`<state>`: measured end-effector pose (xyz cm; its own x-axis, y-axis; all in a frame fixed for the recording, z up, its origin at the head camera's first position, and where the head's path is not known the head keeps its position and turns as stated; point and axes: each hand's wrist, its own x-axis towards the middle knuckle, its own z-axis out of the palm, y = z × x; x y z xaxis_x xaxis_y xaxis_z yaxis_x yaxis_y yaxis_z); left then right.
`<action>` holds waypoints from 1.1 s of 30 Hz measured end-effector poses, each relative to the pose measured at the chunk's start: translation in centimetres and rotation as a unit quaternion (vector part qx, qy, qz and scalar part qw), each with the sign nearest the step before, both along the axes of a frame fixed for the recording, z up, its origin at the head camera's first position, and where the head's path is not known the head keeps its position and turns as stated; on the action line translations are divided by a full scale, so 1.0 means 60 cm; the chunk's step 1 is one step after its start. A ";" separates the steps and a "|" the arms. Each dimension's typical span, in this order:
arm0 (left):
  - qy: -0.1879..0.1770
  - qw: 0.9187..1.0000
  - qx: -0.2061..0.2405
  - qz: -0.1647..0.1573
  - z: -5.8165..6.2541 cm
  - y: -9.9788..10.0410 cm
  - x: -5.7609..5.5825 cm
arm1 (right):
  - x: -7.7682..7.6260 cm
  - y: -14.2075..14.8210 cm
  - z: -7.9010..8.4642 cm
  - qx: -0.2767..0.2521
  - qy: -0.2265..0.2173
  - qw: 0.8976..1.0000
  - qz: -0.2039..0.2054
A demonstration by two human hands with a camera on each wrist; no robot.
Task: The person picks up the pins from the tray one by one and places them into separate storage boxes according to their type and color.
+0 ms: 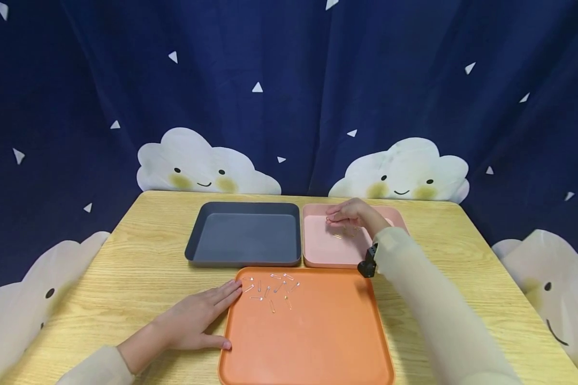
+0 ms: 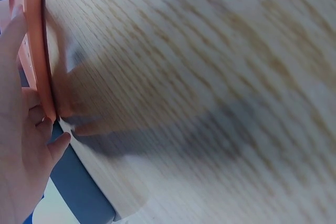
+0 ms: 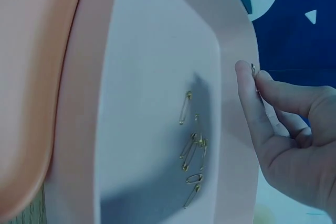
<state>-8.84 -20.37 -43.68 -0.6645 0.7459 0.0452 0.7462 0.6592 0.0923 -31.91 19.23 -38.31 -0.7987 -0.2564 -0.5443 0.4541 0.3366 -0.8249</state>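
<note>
The right hand (image 1: 350, 212) is pinching a small pin (image 3: 254, 71) over the pink tray (image 1: 318, 247) — the left hand (image 1: 196, 322), loosely outstretched, is touching the orange tray (image 1: 318, 342).

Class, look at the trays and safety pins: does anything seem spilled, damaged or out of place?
Nothing stands out. Small metal safety pins lie loosely inside the orange rectangular tray and the pink rectangular tray, none visibly spilled outside; no tray looks cracked.
</note>
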 end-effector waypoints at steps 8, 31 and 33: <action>0.012 1.000 0.001 -0.008 -0.001 0.001 -0.001 | -0.008 -0.003 -0.012 0.036 -0.017 0.999 0.015; -0.009 1.000 0.000 0.001 -0.001 0.000 -0.001 | 0.053 -0.008 0.008 -0.020 0.044 0.997 0.062; -0.009 1.000 0.005 0.001 -0.001 -0.001 -0.001 | 0.071 -0.015 0.014 -0.014 0.056 0.996 0.069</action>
<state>-8.91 -20.40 -43.73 -0.6671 0.7439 0.0402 0.7427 0.6600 0.1130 -27.65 18.32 -37.45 -0.8106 -0.3809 -0.4447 0.3096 0.3658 -0.8777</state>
